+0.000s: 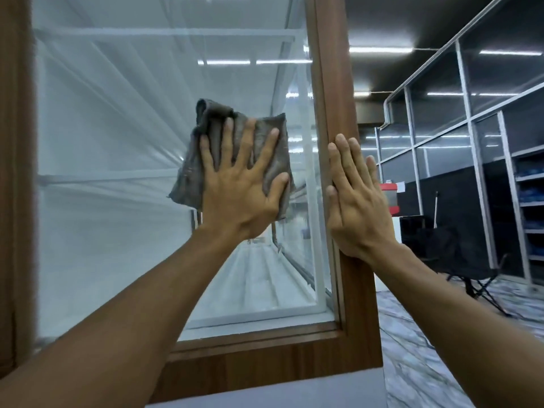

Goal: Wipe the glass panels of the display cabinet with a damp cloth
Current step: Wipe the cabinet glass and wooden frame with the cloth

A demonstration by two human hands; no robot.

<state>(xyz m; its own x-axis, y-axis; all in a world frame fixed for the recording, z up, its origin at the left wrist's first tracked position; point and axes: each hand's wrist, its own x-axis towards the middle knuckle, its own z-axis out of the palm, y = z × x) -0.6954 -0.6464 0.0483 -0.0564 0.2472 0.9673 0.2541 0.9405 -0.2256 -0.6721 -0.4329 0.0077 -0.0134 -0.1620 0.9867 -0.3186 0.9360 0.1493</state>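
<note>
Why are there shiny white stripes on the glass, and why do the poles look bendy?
Head view: the stripes on the glass panel are reflected ceiling lights; the wide-angle lens curves the metal partition frame; the wooden frame at far left is blurred.

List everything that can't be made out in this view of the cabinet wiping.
All in the head view:
- Part of the glass panel, hidden behind the grey cloth and the left hand.
- The panel's top, cut off by the upper edge.
- The cabinet interior, washed out by reflections and haze.
- The blue items on the far shelves, too small and cut by the right edge.
- The right hand's palm on the wooden frame, hidden by its own back.
</note>
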